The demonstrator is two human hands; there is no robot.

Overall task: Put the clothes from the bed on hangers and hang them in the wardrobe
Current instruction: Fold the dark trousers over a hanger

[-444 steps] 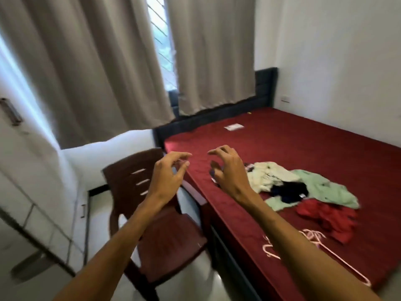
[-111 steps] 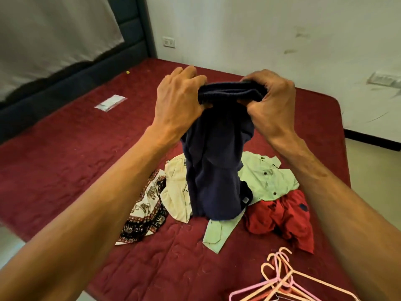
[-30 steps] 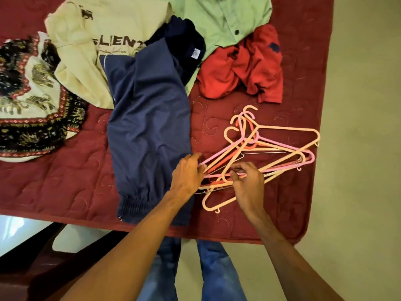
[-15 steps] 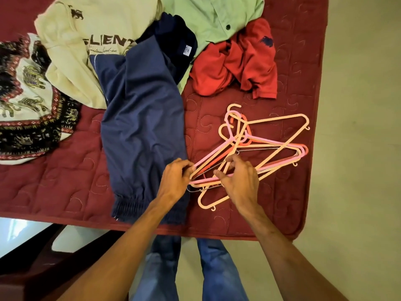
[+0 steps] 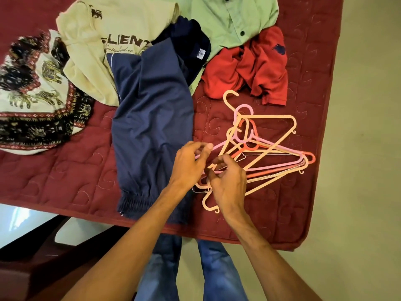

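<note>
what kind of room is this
Probably a bedroom: a red quilted bed, loose clothes heaped on it, and a pile of plastic hangers beside them.

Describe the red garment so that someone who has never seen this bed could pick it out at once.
Start at the dark red quilted bedspread and go towards its right edge. Just beyond the tangle of plastic hangers lies a crumpled red shirt, bordering the pale green buttoned shirt. It is the only bright red garment, with a small dark logo.
</note>
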